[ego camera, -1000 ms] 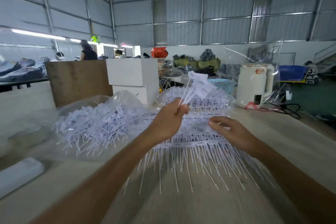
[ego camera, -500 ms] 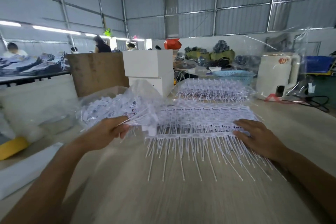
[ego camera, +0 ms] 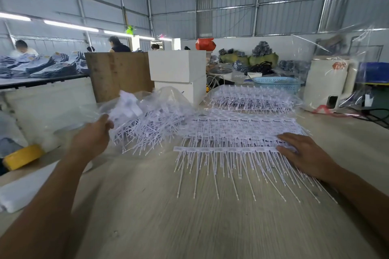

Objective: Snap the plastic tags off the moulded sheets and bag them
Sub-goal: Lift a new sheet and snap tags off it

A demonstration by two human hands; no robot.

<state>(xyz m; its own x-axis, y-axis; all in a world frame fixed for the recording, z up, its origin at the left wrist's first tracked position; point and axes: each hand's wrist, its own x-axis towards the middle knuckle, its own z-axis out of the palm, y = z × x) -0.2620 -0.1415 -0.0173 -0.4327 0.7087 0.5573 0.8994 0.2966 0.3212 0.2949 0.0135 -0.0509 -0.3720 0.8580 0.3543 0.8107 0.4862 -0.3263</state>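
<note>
A stack of white moulded tag sheets [ego camera: 237,132] lies on the wooden table [ego camera: 189,216], with long thin stems pointing toward me. My right hand [ego camera: 303,153] rests flat on the stack's right end, fingers spread. Left of the stack lies a clear plastic bag [ego camera: 168,99] full of loose snapped-off tags [ego camera: 147,130]. My left hand [ego camera: 92,139] is at the bag's mouth and grips a blurred bunch of tags [ego camera: 128,104] by the stems; its fingers are mostly hidden behind the back of the hand. A second pile of sheets [ego camera: 252,99] lies behind, in clear plastic.
Two stacked white boxes [ego camera: 176,69] and a wooden board [ego camera: 117,73] stand behind the bag. A blue basket [ego camera: 275,83], a white appliance [ego camera: 326,82] and cables are at the back right. A yellow tape roll [ego camera: 23,156] lies at the left edge. People work at a far table.
My left hand carried the bunch of tags down and left, from above the sheets to the bag's mouth. My right hand lowered onto the stack's right end and flattened.
</note>
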